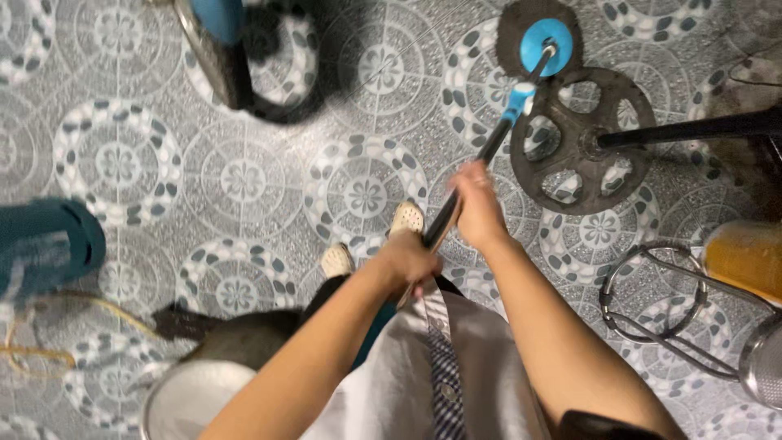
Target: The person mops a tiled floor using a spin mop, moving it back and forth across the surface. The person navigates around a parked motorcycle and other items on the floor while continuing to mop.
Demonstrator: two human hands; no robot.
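I see both hands closed on one mop handle (476, 167), a dark shaft that runs from my waist up and to the right across the patterned tile floor (244, 179). The left hand (410, 259) is wrapped fully around the lower end of the shaft, close to the body, where it can act as the pivot. The right hand (476, 204) is closed around the shaft further up, ahead of the left, a position that gives steering and downward pressure. The two grips stand apart along the shaft, which gives leverage over the far end.

The shaft ends in a blue collar and a round blue mop head (544, 45), which sits on the floor near its top edge, over a dark round patch. The head lies just beside a dark spoked disc (580, 140), the flat base of a stand whose black pole runs off toward the right edge. The shaft crosses the rim of that disc.

My feet, in pale slippers (405, 218), stand on the tiles just beyond the left hand.

Other items: a teal bucket-like object (45, 244) at the left edge, blurred; a wire stand (652, 301) and an orange container (745, 257) at the right edge; a metal strainer in the lower right corner; a pale round basin (195, 399) at the bottom edge.
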